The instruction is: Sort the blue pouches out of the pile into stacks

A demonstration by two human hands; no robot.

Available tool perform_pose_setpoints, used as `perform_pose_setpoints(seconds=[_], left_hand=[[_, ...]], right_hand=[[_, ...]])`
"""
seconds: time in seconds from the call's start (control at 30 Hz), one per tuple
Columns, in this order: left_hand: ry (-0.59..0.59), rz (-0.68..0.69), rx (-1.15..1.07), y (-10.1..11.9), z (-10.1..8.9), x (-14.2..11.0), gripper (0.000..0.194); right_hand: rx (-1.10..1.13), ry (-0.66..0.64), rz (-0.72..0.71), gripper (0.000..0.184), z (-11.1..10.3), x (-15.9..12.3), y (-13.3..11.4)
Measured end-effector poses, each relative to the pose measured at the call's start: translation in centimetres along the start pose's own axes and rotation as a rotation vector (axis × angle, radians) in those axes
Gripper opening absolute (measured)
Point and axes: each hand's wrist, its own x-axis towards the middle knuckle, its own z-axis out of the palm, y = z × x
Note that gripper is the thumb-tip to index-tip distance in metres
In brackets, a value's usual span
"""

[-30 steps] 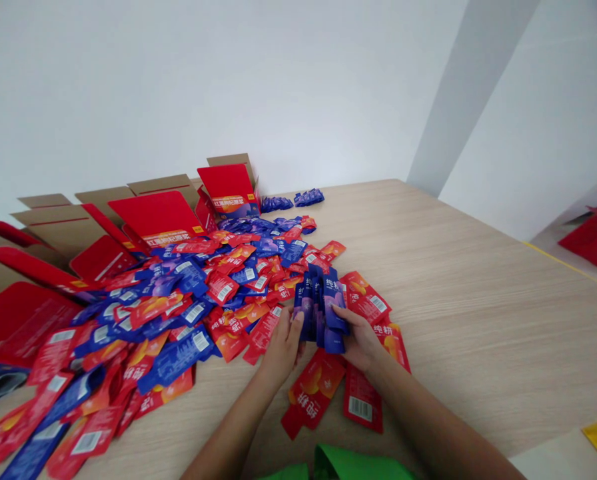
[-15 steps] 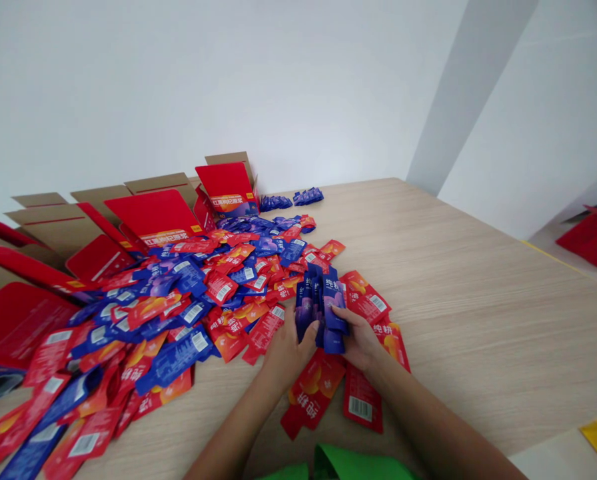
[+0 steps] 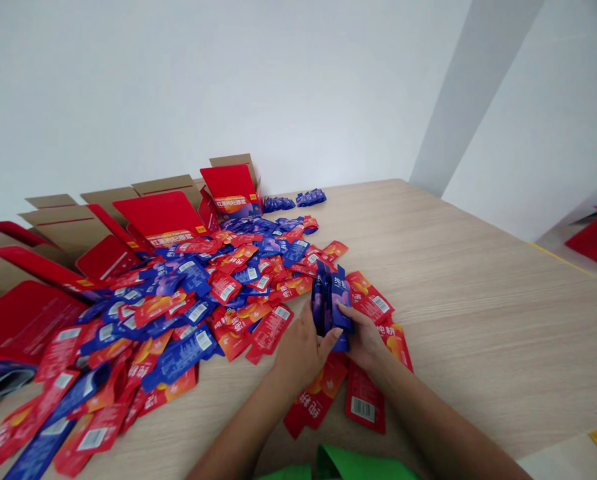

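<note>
Nearest you, a bright green piece of fabric [image 3: 363,463] is showing at the bottom edge, between your forearms. Just past it, flat red foil pouches with orange fruit prints and white lettering [image 3: 366,403] are lying on the pale wood-grain table [image 3: 458,287], partly under your hands. Over these, you are holding a bundle of slim blue-purple foil pouches [image 3: 339,287] between both hands, their narrow tops pointing away from you. Your left hand [image 3: 298,347] is closing around the bundle's left side, its thumb reaching across the lower front. Your right hand [image 3: 364,337] is gripping the right side, its thumb pressing on the front pouch; the fingers behind are hidden.

To the left, a broad loose heap of mixed red and blue foil pouches [image 3: 193,277] is covering the table, some overlapping and some showing barcodes. Behind the heap and along its left, red printed cardboard boxes with brown insides [image 3: 156,213] are standing with flaps raised. Farther back, two small rows of blue-purple pouches [image 3: 311,197] are resting just right of the farthest box, near the plain whitish wall [image 3: 303,87].
</note>
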Motion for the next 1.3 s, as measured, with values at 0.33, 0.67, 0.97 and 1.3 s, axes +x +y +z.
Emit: perform_pose_setpoints(seconds=[0.33,0.67,0.97,1.3], left_hand=[[0.261,0.053,0.697,-8.7,-7.3,7.1,0.043],[0.328,0.172,0.626,-8.6,-11.2,10.1,0.026],[0.386,-0.156,-0.261,-4.1,-7.3,6.5,0.03],[0.235,-0.422,-0.823,-6.9,-2.3,3.5,0.023]], right_hand=[[0.083,-0.017,0.006,0.012,-0.1,0.1,-0.3],[0.083,-0.028,0.003,0.011,-0.7,0.7,-0.4],[0.094,-0.001,-0.067,0.008,-0.3,0.3,-1.3],[0.067,-0.01,-0.014,0.009,-0.1,0.0,-1.1]])
